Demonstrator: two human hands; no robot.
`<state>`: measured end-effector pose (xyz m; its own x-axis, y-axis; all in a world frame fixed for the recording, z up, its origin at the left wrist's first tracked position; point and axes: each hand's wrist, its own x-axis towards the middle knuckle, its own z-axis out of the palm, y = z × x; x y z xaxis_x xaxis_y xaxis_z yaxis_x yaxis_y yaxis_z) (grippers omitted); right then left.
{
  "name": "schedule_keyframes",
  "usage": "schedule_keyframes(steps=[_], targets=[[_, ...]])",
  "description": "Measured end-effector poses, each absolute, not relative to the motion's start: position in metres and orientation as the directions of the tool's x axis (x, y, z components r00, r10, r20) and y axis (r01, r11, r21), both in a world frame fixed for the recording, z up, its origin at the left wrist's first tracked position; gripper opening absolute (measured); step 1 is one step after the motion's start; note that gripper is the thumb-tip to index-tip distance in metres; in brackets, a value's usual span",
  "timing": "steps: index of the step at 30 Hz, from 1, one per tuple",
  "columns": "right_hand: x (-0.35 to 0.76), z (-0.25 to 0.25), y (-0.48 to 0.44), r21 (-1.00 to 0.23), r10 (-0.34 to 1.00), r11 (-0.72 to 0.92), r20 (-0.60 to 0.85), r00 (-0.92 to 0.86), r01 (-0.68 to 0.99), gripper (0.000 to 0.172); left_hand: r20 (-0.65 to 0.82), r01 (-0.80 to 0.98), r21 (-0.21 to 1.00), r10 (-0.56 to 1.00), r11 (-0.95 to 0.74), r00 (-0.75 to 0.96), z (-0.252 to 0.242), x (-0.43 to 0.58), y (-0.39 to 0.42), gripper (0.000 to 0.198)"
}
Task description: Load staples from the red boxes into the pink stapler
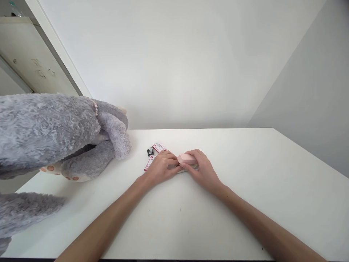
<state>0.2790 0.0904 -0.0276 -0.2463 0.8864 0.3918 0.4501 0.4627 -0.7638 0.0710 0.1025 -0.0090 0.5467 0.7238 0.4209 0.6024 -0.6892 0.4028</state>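
Both of my hands meet at the middle of the white table around what looks like a pink stapler [187,158], with a pale strip showing below its pink top. My right hand [202,171] wraps round its right end, thumb in front and fingers over the back. My left hand [163,167] is closed at its left end, thumb and fingertips coming together there; a small dark part shows between them. Just beyond my left hand lie a small red-and-white box [159,147], a second such box [149,163] partly behind the hand, and a small black item [150,151].
A large grey plush toy [54,127] fills the left side, its limbs lying over the table [245,211]. A white wall [174,65] rises behind the table. At the upper left is a pale cabinet [32,54] with a bottle [16,10] on top.
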Motion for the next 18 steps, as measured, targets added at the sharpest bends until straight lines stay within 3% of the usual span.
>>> schedule_keyframes(steps=[18], targets=[[0.2796, -0.0304, 0.0916, -0.796, 0.897, 0.441, 0.376, -0.234, 0.413, 0.028, 0.444, 0.611, 0.348, 0.699, -0.711, 0.560, -0.0123, 0.0708, 0.1026, 0.039]])
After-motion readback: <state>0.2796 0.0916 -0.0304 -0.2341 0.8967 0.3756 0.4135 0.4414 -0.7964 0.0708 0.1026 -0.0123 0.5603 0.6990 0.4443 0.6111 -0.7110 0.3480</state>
